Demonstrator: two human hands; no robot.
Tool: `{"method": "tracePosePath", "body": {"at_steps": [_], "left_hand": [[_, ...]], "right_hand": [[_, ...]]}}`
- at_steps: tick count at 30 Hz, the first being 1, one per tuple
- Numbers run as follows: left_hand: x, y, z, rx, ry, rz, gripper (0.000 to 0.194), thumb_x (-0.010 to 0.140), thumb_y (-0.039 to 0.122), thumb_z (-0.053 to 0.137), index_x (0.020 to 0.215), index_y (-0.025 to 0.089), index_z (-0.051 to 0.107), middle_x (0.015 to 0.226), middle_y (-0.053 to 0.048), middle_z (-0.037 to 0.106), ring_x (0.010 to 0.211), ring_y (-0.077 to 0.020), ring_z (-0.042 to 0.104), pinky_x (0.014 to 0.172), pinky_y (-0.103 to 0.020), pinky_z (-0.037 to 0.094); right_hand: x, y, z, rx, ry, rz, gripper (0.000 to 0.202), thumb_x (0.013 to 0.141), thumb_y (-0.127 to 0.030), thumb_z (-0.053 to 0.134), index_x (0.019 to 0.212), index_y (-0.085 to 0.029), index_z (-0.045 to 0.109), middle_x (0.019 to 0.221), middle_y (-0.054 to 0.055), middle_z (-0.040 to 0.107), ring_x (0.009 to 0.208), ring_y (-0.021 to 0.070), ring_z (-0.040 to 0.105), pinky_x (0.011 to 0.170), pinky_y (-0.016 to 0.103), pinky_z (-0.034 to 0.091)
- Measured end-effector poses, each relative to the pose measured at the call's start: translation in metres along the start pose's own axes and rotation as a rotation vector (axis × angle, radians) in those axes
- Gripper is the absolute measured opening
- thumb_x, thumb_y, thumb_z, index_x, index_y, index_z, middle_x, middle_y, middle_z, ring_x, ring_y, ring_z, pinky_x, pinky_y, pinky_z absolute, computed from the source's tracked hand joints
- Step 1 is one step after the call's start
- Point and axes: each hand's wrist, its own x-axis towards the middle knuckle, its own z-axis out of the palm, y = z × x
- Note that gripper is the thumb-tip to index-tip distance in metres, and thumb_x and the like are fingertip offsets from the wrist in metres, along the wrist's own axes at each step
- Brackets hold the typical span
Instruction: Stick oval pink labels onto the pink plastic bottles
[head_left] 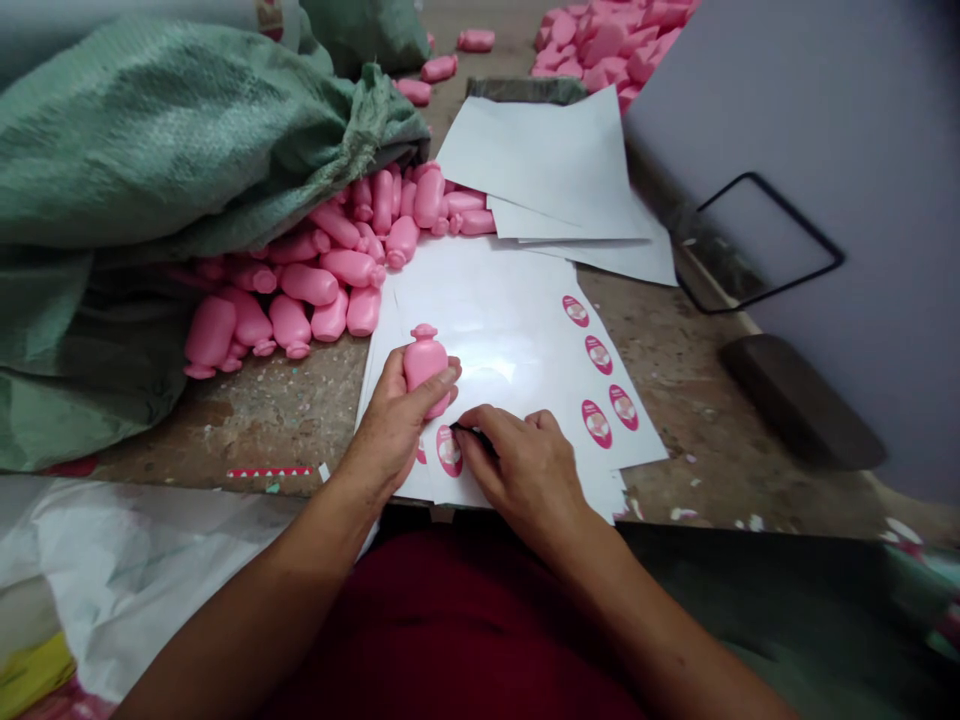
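Note:
My left hand (401, 405) is wrapped round a small pink plastic bottle (425, 362), held upright above a white sticker sheet (487, 300). Between the thumb and fingers of my right hand (521, 460) is a thin black tool (477, 438), its exact kind partly hidden. The tool's tip touches or nearly touches the edge of an oval pink sticker (449, 451) near the sheet's front edge. Several more oval stickers (598, 424) sit along the sheet's right side. A second sticker, below the bottle, is mostly covered by my left hand.
Pink bottles (307, 285) spill from a green woven sack (187, 130) at the left. White backing sheets (547, 160) lie behind the sticker sheet. Another heap of pink bottles (607, 45) is at the far right. A grey surface with a black metal loop (832, 255) stands at the right.

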Motion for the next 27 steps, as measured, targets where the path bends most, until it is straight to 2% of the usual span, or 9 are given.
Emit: {"method": "tracePosePath", "body": {"at_steps": [4,8,16,22,27], "left_hand": [[0.0002,-0.0007,-0.0005,-0.011,-0.009,0.008,0.043,0.073,0.019,0.077,0.11,0.021,0.055,0.099,-0.003,0.068,0.105,-0.0197,0.066,0.104,-0.04,0.046],[0.0017,-0.0032,-0.0021,-0.01,-0.018,0.021,0.04,0.073,0.02,0.077,0.106,0.021,0.055,0.099,-0.003,0.068,0.103,-0.0187,0.066,0.103,-0.04,0.047],[0.0029,-0.0019,-0.0016,0.018,-0.026,0.026,0.04,0.072,0.02,0.077,0.106,0.021,0.056,0.102,-0.005,0.067,0.106,-0.0207,0.065,0.104,-0.041,0.045],[0.0062,-0.0007,-0.0014,0.016,-0.048,0.007,0.04,0.073,0.019,0.077,0.107,0.021,0.057,0.104,-0.005,0.067,0.108,-0.0215,0.065,0.105,-0.042,0.046],[0.0055,-0.0007,-0.0009,0.026,-0.049,0.011,0.039,0.075,0.019,0.076,0.109,0.02,0.057,0.103,-0.005,0.068,0.105,-0.0202,0.065,0.102,-0.039,0.047]], "right_hand": [[-0.0002,0.001,-0.001,0.092,-0.018,0.01,0.018,0.098,-0.024,0.05,0.091,-0.02,0.066,0.076,-0.001,0.075,0.057,0.0152,0.054,0.068,0.031,0.027],[-0.0036,0.0037,-0.0056,-0.016,0.049,-0.008,0.018,0.098,-0.024,0.049,0.092,-0.021,0.066,0.077,0.0,0.076,0.053,0.0159,0.048,0.068,0.031,0.026],[-0.0034,0.0035,-0.0046,-0.146,0.064,-0.055,0.02,0.099,-0.024,0.049,0.087,-0.021,0.066,0.072,-0.001,0.074,0.051,0.0166,0.039,0.067,0.032,0.024],[0.0011,0.005,-0.0017,-0.136,0.062,-0.074,0.02,0.098,-0.024,0.05,0.086,-0.021,0.065,0.071,0.0,0.074,0.052,0.016,0.044,0.067,0.032,0.024],[0.0042,0.0048,-0.0011,-0.029,0.0,-0.009,0.015,0.096,-0.023,0.053,0.089,-0.021,0.066,0.076,0.0,0.076,0.053,0.0149,0.049,0.068,0.032,0.026]]}}
